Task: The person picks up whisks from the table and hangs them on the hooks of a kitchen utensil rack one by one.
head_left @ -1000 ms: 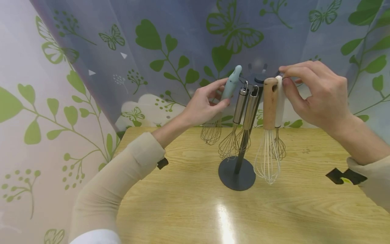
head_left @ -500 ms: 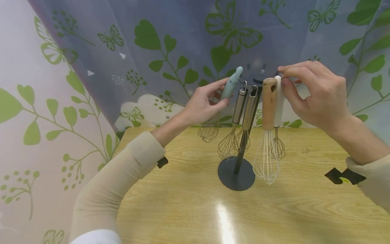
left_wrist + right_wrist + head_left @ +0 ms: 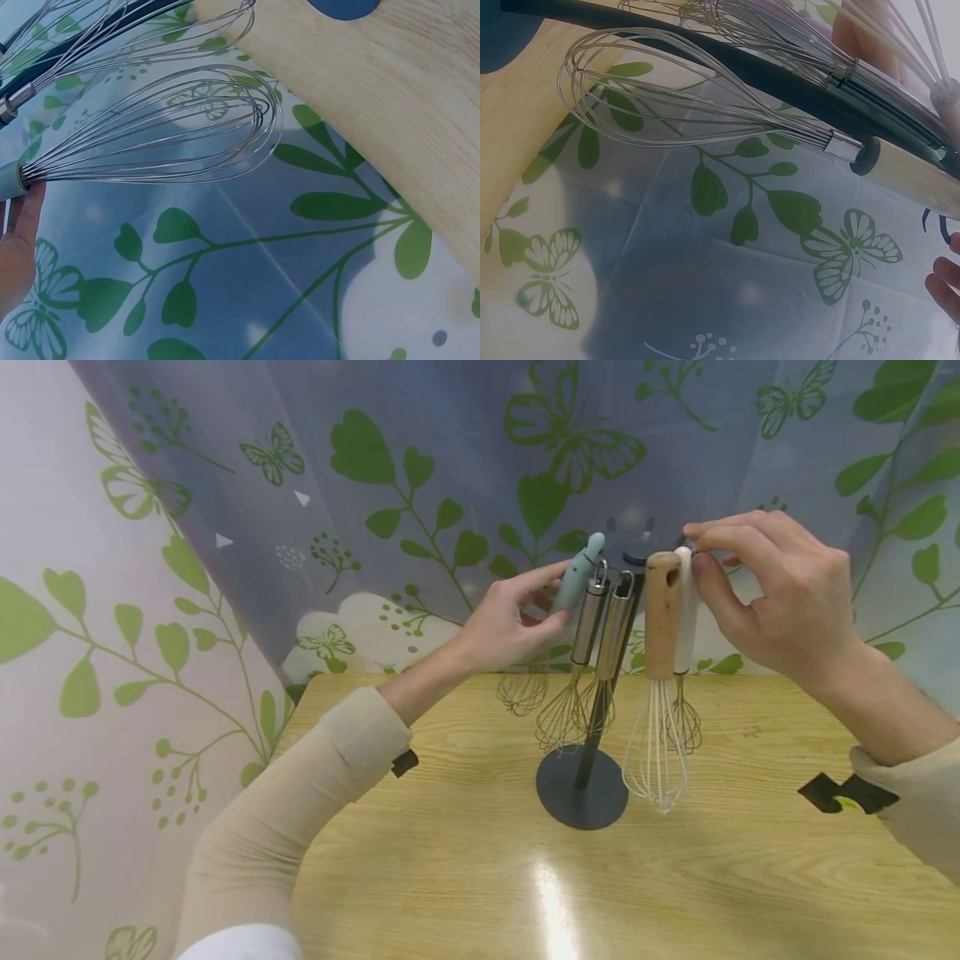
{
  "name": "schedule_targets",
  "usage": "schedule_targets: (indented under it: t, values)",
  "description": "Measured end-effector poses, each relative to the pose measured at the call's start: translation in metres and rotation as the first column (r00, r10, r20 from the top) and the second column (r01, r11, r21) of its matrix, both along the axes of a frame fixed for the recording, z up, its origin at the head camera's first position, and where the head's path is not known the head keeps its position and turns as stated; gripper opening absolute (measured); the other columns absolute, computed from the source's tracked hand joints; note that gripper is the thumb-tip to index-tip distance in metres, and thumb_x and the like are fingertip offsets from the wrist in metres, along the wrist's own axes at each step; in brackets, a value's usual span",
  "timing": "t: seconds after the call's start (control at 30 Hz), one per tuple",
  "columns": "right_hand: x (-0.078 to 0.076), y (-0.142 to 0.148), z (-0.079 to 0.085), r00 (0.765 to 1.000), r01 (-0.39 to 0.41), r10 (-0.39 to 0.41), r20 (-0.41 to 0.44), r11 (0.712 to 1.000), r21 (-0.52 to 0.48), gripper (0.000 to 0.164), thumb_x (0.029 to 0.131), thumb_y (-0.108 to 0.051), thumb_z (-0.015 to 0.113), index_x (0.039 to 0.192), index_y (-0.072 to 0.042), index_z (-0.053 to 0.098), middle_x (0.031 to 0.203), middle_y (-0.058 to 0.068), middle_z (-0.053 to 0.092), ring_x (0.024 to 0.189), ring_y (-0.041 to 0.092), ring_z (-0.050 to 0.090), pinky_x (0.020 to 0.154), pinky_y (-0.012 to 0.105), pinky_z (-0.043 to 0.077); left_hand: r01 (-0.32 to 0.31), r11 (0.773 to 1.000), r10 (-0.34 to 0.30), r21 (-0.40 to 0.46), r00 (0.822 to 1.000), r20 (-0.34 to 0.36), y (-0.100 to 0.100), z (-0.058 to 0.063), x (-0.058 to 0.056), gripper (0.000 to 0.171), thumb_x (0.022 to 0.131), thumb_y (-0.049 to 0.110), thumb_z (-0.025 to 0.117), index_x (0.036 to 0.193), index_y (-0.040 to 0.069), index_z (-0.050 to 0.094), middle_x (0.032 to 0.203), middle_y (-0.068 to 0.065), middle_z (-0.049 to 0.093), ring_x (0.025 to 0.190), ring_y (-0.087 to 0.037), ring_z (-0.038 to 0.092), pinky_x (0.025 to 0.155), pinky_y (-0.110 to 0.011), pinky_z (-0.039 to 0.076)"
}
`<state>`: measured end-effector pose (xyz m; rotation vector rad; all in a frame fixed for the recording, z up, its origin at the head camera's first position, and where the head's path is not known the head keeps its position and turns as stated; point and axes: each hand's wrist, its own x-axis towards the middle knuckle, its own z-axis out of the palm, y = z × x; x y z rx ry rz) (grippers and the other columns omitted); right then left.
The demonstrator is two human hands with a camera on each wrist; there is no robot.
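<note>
My left hand (image 3: 510, 620) grips the light blue handle of a wire whisk (image 3: 574, 580), tilted beside the top of a black stand (image 3: 581, 802). Its wires show fully in the left wrist view. Whether its cord loop (image 3: 602, 560) sits on a hook cannot be told. At the stand's other side, my right hand (image 3: 783, 585) pinches a dark hook of the stand, right at the top of a hanging white-handled whisk (image 3: 686, 618); the fingertips partly hide that spot. In the right wrist view only some fingers (image 3: 945, 289) show, beside the white handle.
Two metal-handled whisks (image 3: 588, 627) and a wooden-handled whisk (image 3: 662, 618) hang close together on the stand. Its round base rests on a wooden table (image 3: 465, 860). A patterned curtain (image 3: 450, 427) stands right behind the table's back edge.
My left hand has carried the light blue whisk slightly right and down, closer to the metal-handled whisks. My right hand stays in place.
</note>
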<state>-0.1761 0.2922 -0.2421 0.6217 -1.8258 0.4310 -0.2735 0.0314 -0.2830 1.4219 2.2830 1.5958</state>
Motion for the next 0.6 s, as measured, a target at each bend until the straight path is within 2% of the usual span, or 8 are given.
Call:
schedule_targets:
  t: [0.1, 0.6]
  values:
    - [-0.0004, -0.0002, 0.0000, 1.000, -0.002, 0.002, 0.001, 1.000, 0.002, 0.029, 0.102, -0.024, 0.061, 0.102, 0.000, 0.077, 0.101, 0.018, 0.080, 0.075, 0.039, 0.067, 0.076, 0.007, 0.033, 0.005, 1.000, -0.005, 0.004, 1.000, 0.002, 0.0005, -0.0004, 0.0003, 0.059, 0.099, 0.002, 0.065, 0.156, 0.003, 0.049, 0.129, -0.023, 0.070, 0.099, -0.028, 0.073, 0.082, -0.030, 0.068]
    - [-0.0013, 0.0001, -0.0005, 1.000, -0.019, 0.019, -0.003, 1.000, -0.012, 0.029, 0.102, -0.023, 0.061, 0.102, 0.001, 0.077, 0.101, 0.019, 0.080, 0.075, 0.041, 0.067, 0.087, -0.002, 0.029, 0.031, 0.999, -0.030, 0.013, 0.999, -0.016, 0.0059, -0.0032, -0.0016, 0.059, 0.100, 0.003, 0.065, 0.157, 0.004, 0.049, 0.127, -0.021, 0.071, 0.101, -0.027, 0.073, 0.085, -0.029, 0.067]
